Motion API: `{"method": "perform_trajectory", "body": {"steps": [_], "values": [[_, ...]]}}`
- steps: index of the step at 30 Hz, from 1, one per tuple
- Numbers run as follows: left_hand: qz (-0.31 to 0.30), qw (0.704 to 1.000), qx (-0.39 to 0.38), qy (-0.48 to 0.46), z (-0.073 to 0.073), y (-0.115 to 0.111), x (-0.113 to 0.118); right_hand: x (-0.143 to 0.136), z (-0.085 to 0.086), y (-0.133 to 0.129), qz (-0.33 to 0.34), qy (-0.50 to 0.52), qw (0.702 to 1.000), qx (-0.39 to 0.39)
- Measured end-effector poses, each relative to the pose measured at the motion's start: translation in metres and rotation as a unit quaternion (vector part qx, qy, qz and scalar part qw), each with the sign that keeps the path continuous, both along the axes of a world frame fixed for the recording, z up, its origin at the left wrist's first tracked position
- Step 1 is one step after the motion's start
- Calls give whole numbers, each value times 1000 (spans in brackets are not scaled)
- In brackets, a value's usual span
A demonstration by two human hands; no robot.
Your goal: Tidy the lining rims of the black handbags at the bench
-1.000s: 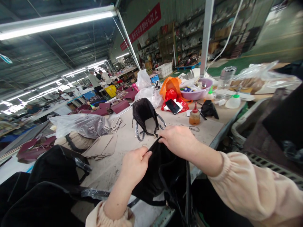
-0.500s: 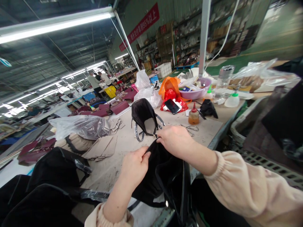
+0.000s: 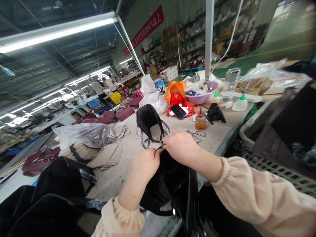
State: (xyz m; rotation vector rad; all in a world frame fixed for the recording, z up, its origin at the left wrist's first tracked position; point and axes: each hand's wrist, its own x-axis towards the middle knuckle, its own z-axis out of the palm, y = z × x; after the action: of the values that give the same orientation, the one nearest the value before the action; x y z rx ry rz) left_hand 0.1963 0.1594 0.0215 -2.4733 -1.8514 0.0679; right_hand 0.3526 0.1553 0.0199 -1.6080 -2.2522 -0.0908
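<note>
A black bag (image 3: 160, 184) hangs at the front edge of the worktable (image 3: 118, 174), its upper edge pinched between both hands. My left hand (image 3: 146, 164) is closed on that edge from the left. Right beside it, my right hand (image 3: 179, 146) grips the same edge, with the fingertips of the two hands almost touching. The fingertips partly hide the held edge. Just beyond the hands stands a smaller black bag (image 3: 148, 118) with plastic-wrapped handles. Scissors (image 3: 197, 134) and a glue bottle with a red cap (image 3: 200, 121) lie and stand to the right.
More black bags (image 3: 61, 177) fill the near left. Cardboard pieces (image 3: 107, 156) and a plastic-wrapped bundle (image 3: 86, 133) lie behind them. A phone (image 3: 179, 111), a purple basin (image 3: 201, 96) and a green-capped bottle (image 3: 240, 104) stand farther back. A crate (image 3: 278, 168) is at right.
My left hand has moved right and slightly up along the bag's edge, closer to my right hand. The right hand has barely moved, and the view has shifted slightly.
</note>
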Motion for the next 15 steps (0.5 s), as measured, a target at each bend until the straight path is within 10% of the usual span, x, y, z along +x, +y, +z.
{"method": "perform_trajectory", "body": {"steps": [8, 15], "values": [[-51, 989, -105, -89, 10, 0, -17, -3, 2, -1, 2, 4, 1000, -21], [-128, 924, -270, -240, 29, -15, -46, 0, 1, 2, 6, 7, 1000, -27]]}}
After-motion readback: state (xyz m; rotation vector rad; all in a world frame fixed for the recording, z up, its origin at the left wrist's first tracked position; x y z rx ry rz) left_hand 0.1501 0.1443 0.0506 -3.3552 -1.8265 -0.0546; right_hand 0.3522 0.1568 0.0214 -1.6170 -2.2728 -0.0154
